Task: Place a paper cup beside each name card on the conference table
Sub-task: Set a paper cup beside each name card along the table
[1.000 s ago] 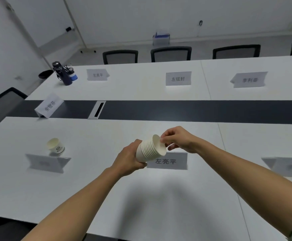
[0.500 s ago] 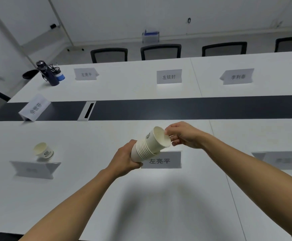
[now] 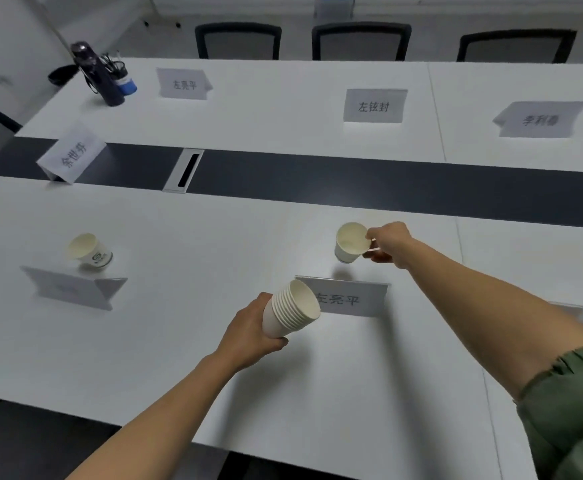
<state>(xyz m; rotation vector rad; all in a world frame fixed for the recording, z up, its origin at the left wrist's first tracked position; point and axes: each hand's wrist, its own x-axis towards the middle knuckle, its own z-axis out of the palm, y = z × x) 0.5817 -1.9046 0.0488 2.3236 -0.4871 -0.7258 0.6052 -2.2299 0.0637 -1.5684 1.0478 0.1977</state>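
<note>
single paper cup (image 3: pixel 350 242) held beyond the centre name card (image 3: pixel 352 299), apparently not yet set down.
the white surface (image 3: pixel 186 358) carries name cards on its near and far sides. both arms are extended forward, the right one reaching further across. the left name card (image 3: pixel 71 287) already has a placed cup (image 3: pixel 89 251) just behind it, which sets the pattern for the centre card. the cup stack (image 3: pixel 290 311) is tilted with its mouth towards the right, likely so the top cup can be drawn off. the left hand (image 3: pixel 248 336) grips the stack round its base, low over the near surface. the right hand (image 3: pixel 389 242) pinches the rim of the single cup between thumb and fingers; the cup stands mouth up on the far side of the centre card. a shadow beneath it suggests a small gap to the surface.
</note>
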